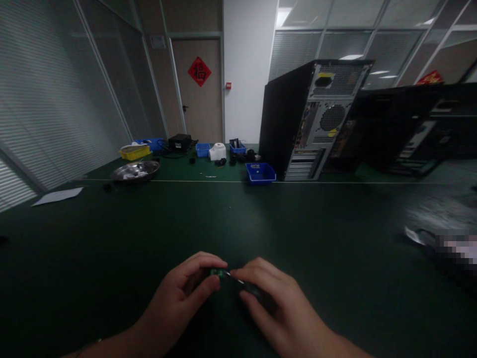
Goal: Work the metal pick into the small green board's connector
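Low in the middle of the head view, my left hand (186, 293) pinches a small green circuit board (217, 272) between thumb and fingers. My right hand (276, 298) is closed around a dark-handled tool (257, 292) with a thin metal shaft. The shaft points left, and its tip is at the right end of the board; whether it touches cannot be told. Both hands are just above the dark green table (238, 223). The palm side of my right hand is in shadow.
Beyond the hands stand a blue bin (260, 174), a black computer tower (286, 119) and a white device (217, 151). A metal bowl (134, 171) and a paper sheet (57, 196) lie at the left. A cable (427, 237) is at the right.
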`<state>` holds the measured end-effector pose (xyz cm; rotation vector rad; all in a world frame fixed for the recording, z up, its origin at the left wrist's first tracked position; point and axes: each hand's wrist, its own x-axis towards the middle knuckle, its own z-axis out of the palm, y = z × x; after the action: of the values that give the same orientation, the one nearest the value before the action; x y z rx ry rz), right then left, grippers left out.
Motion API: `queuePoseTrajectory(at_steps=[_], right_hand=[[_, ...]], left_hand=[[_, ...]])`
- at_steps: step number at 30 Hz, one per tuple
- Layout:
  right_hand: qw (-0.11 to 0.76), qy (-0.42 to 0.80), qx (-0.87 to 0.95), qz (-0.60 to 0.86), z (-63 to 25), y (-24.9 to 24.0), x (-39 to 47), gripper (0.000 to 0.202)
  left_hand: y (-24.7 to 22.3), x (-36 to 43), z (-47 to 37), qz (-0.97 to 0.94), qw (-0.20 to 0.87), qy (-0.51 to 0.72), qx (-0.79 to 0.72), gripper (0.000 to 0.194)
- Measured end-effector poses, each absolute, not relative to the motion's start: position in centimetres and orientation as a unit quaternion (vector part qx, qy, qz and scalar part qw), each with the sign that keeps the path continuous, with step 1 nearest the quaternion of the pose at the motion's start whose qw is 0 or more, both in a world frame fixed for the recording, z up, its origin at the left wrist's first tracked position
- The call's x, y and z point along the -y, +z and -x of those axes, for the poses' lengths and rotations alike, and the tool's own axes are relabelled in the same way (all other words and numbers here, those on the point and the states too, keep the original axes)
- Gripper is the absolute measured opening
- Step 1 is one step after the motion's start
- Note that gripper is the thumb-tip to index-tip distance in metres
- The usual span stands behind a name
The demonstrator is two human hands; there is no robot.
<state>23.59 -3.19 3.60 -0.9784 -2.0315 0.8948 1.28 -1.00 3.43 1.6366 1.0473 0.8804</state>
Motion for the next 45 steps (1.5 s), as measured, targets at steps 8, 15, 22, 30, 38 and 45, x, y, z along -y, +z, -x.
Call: queuePoseTrajectory(at_steps=[8,15,22,30,38,45], right_hand=[[0.36,0.349,0.784,0.365,-23.58,3.75,3.17,0.03],[0.394,0.363,0.774,0.338,-23.55,3.59,3.17,0.032],[0.405,0.374,0.763,0.337,-23.39,3.76,3.23,0.03],[0.402,0.373,0.767,0.333,-23.51,3.64,3.26,0.035],[0.41,0.38,0.767,0.315,-23.45,3.97,3.31,0.038],[0.379,0.358,0.767,0.375,-23.42,4.06,3.76,0.018]], left_hand=[[3.49,0.94,-1.21,-0.665,0.484,0.362,-0.439,0.019],[2.99,0.59,-1.21,-0.581,0.581,0.406,-0.401,0.018],[3.14,0.39,-1.37,-0.565,0.592,0.408,-0.406,0.016],[3.34,0.39,-1.44,-0.57,0.584,0.388,-0.428,0.015],[3.72,0.47,-1.41,-0.554,0.616,0.378,-0.414,0.013],[3.7,0.48,-1.43,-0.554,0.594,0.38,-0.443,0.014]])
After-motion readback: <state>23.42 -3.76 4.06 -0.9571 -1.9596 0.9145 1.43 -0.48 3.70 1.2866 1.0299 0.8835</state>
